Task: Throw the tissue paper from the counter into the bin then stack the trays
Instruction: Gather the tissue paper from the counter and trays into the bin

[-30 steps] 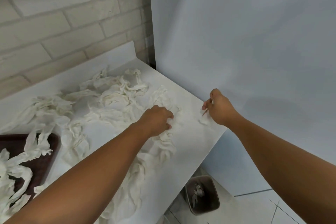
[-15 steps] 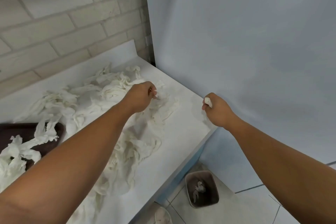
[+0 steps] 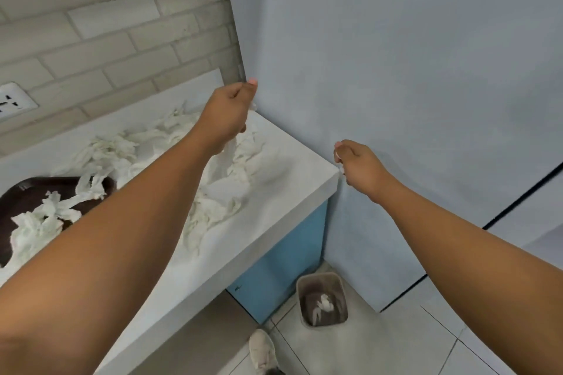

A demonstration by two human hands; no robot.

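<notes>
The tissue paper point(image 3: 225, 183) lies in a big messy pile on top of the counter point(image 3: 289, 167). Some of it lies on the brown tray point(image 3: 21, 192) at the counter's left end. The left hand point(image 3: 227, 113) is up above the counter's back corner. Its fingers are curled around 1 long strip that hangs down to the pile. The right hand point(image 3: 359, 166) is just past the counter's right corner, and its fingers pinch a small white bit. The bin point(image 3: 318, 276) stands on the floor below that corner, with some tissue inside.

The tissue looks very light and soft. It will bend and droop, and it may tear if pulled hard. A long strip may drag others along. It is best to scrunch a bunch in the fist, not pinch 1 thin end. Light bits may float, so let go low over the bin.
</notes>
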